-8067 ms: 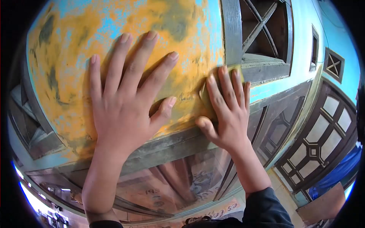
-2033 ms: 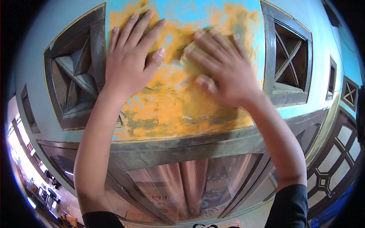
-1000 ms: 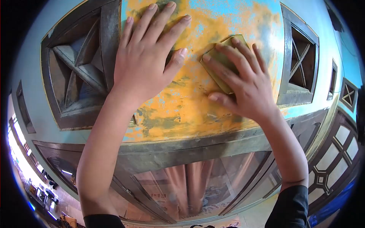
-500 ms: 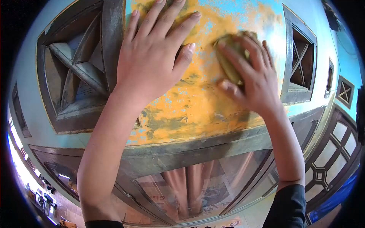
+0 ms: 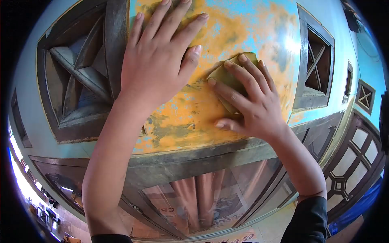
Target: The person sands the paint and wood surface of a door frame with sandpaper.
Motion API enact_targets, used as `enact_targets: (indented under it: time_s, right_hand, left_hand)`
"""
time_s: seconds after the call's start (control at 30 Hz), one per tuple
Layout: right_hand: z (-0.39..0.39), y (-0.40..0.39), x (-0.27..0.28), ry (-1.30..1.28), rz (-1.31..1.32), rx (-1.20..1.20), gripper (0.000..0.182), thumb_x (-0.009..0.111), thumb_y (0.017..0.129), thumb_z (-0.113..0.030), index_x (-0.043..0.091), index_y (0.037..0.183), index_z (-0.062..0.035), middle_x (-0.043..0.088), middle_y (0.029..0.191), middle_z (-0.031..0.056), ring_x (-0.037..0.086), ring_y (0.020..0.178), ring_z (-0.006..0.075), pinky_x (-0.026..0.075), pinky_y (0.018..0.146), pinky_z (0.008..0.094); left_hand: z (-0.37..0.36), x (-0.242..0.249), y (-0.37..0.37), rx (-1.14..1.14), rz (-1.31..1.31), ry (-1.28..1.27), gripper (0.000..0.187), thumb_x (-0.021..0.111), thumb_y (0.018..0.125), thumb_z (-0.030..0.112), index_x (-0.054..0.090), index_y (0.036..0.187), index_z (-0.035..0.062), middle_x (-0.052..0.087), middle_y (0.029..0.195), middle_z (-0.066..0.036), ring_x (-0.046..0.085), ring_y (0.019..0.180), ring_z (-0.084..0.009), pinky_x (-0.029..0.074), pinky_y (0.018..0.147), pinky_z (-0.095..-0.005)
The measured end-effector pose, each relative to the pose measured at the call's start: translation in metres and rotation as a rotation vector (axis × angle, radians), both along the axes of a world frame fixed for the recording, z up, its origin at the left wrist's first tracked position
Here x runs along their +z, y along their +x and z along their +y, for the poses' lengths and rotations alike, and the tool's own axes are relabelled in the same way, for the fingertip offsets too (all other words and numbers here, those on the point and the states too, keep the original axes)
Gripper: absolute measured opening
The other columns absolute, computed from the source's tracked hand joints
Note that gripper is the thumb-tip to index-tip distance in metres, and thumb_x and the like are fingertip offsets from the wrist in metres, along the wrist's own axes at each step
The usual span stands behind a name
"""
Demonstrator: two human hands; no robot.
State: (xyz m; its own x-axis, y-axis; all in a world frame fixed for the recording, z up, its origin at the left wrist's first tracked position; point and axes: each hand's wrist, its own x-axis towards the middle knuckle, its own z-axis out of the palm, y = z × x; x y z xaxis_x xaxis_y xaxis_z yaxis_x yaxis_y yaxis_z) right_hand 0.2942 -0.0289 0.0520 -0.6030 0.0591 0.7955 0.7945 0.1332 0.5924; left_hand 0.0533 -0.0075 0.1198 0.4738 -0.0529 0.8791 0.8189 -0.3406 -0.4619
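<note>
My left hand (image 5: 156,60) lies flat on the wall with its fingers spread and nothing in it. Under my right hand (image 5: 257,97) is a folded olive-brown sheet of sandpaper (image 5: 227,81), pressed against the wall by the fingers, with the thumb below its lower edge. The wall panel (image 5: 182,117) around both hands is patchy orange with light blue showing through and dark smudges. Part of the sandpaper is hidden by the fingers.
Left of the panel is a dark wooden vent frame (image 5: 52,121) with crossed slats; a similar vent (image 5: 300,93) is on the right. Below runs a wooden ledge (image 5: 182,162) above a glass pane with curtains (image 5: 204,194). A panelled door (image 5: 354,162) stands far right.
My right hand has slid down and to the left across the panel with the sandpaper. My left hand stays in place on the wall; the view has shifted slightly.
</note>
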Motion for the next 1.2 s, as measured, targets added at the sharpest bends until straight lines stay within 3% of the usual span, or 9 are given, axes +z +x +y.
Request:
enact_targets:
  time_s: [0.07,0.1,0.23,0.53,0.7,0.83,0.93,1.07,1.2]
  right_hand:
    - [-0.008,0.005,0.01,0.004,-0.007,-0.071,0.075,0.055,0.087,-0.075,0.062,0.139,-0.0224,0.051,0.145,0.0164,0.045,0.14,0.0412,0.029,0.117,0.0629]
    - [-0.004,0.013,0.017,0.057,0.081,-0.03,0.071,0.059,0.085,-0.073,0.06,0.141,-0.0291,0.052,0.145,0.0099,0.047,0.137,0.0371,0.032,0.116,0.0608]
    - [-0.01,0.004,0.018,0.012,0.135,0.035,0.077,0.065,0.083,-0.068,0.055,0.146,-0.0256,0.05,0.144,0.0122,0.044,0.14,0.0374,0.034,0.115,0.0594]
    - [-0.016,-0.004,0.009,-0.084,0.051,-0.015,0.077,0.061,0.083,-0.073,0.054,0.147,-0.0311,0.046,0.15,0.011,0.04,0.143,0.036,0.03,0.118,0.061]
    - [0.0,0.019,0.033,0.026,0.138,-0.079,0.079,0.048,0.087,-0.079,0.049,0.151,-0.0334,0.036,0.162,0.0113,0.032,0.15,0.0368,0.02,0.119,0.0668]
    - [0.006,-0.014,-0.007,-0.155,0.008,-0.031,0.082,0.035,0.089,-0.083,0.044,0.154,-0.0348,0.032,0.165,0.0111,0.027,0.153,0.0357,0.016,0.121,0.0653]
    - [0.006,0.006,0.009,-0.105,-0.037,-0.072,0.079,0.035,0.091,-0.081,0.044,0.154,-0.0346,0.033,0.165,0.0118,0.027,0.153,0.0367,0.016,0.121,0.0644]
    - [0.016,0.019,0.024,0.073,0.237,0.048,0.076,0.034,0.094,-0.078,0.044,0.154,-0.0338,0.033,0.164,0.0129,0.028,0.151,0.0397,0.015,0.12,0.0657]
    - [0.0,-0.004,-0.034,-0.241,-0.123,-0.073,0.079,0.027,0.091,-0.085,0.044,0.153,-0.0391,0.034,0.165,0.0042,0.031,0.152,0.0307,0.014,0.122,0.0643]
  left_hand:
    - [0.001,0.0,-0.001,0.057,0.017,0.011,0.056,0.046,0.101,0.039,0.048,0.15,0.0133,0.033,0.163,-0.016,0.026,0.151,-0.0389,0.018,0.123,-0.059]
    - [0.002,0.0,-0.002,0.087,0.021,0.018,0.058,0.047,0.101,0.041,0.046,0.152,0.013,0.031,0.164,-0.015,0.025,0.152,-0.0384,0.018,0.124,-0.058]
    - [0.017,-0.005,-0.001,0.016,-0.014,0.142,0.056,0.053,0.099,0.034,0.044,0.154,0.0275,0.035,0.164,-0.003,0.029,0.152,-0.0308,0.019,0.124,-0.0567]
    - [0.019,-0.007,-0.001,-0.005,-0.029,0.111,0.057,0.054,0.098,0.035,0.044,0.154,0.0274,0.035,0.164,-0.003,0.029,0.152,-0.0311,0.02,0.123,-0.0566]
    - [0.014,-0.007,0.0,0.016,-0.008,0.137,0.056,0.052,0.099,0.034,0.044,0.154,0.0269,0.035,0.164,-0.004,0.03,0.151,-0.0313,0.02,0.123,-0.0567]
    - [0.016,-0.017,-0.002,0.014,-0.015,0.097,0.055,0.049,0.1,0.032,0.044,0.154,0.0257,0.035,0.164,-0.004,0.029,0.152,-0.0315,0.02,0.123,-0.0568]
    - [0.013,-0.025,-0.003,0.02,-0.004,0.075,0.055,0.049,0.1,0.031,0.044,0.155,0.0248,0.035,0.164,-0.005,0.029,0.152,-0.0321,0.021,0.123,-0.0568]
    - [0.011,-0.035,-0.003,0.021,-0.008,0.044,0.057,0.05,0.099,0.029,0.043,0.155,0.0231,0.034,0.164,-0.005,0.028,0.152,-0.0321,0.021,0.123,-0.0574]
    - [0.008,-0.041,-0.003,0.024,0.001,0.024,0.057,0.049,0.099,0.029,0.043,0.155,0.0197,0.034,0.164,-0.006,0.027,0.153,-0.0324,0.019,0.123,-0.0573]
